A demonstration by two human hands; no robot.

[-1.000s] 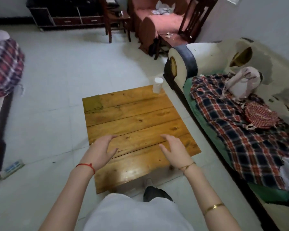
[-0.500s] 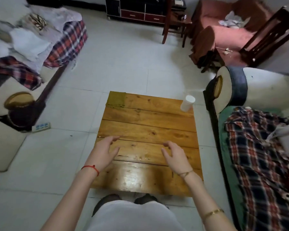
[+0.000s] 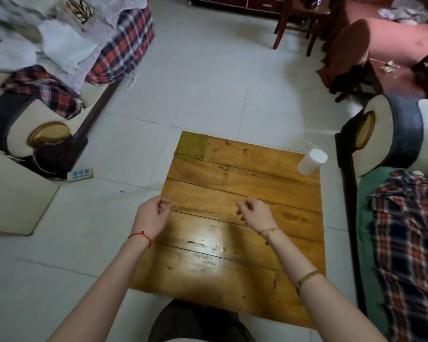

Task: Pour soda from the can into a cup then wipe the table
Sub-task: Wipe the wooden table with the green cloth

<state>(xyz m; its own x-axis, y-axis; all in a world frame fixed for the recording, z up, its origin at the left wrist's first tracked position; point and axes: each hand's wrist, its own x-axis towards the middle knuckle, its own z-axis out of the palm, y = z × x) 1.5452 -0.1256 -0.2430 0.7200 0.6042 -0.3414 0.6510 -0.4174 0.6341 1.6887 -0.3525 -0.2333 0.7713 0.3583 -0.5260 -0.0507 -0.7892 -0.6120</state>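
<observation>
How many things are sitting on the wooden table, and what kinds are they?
White cup: 1, at the far right corner of the table
Green cloth: 1, flat on the far left corner
Soda can: 0 in view
Total: 2

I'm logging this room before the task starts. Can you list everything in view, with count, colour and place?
Table: one, brown wood planks, centre.
Cup: one, white, table's far right corner.
Cloth: one, olive green, folded on table's far left corner.
Power strip: one, white and blue, on floor left of table.
Sofas: two, cream, left and right, with plaid blankets.
Armchair: one, pink, far right.
Wooden chair: one, dark, far centre.
No soda can is visible.
Left hand: one, red string at wrist, fingers loosely curled, no grip on anything, at the table's left edge.
Right hand: one, gold bracelets, loosely curled, empty, over the table.
</observation>
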